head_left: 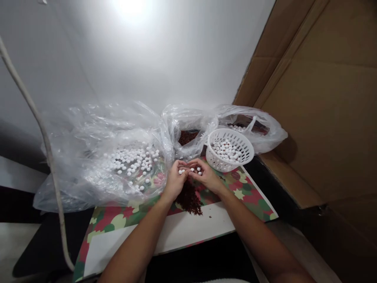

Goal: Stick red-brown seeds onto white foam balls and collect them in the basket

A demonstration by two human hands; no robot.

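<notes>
My left hand [175, 179] and my right hand [206, 175] meet over a pile of dark red-brown flakes [190, 198] on a camouflage-patterned sheet [244, 188]. Both hands are cupped with fingers curled, and several small white round pellets [191, 170] lie in and between their fingertips. A white plastic basket [229, 149] with more white pellets stands just right of my right hand. A large clear plastic bag [118, 157] with many white pellets on it lies left of my left hand.
A smaller clear bag [188, 135] with dark flakes sits behind the hands, another bag [256, 125] behind the basket. Brown cardboard [324, 98] walls the right side. A pale cord [44, 137] hangs at the left. White wall behind.
</notes>
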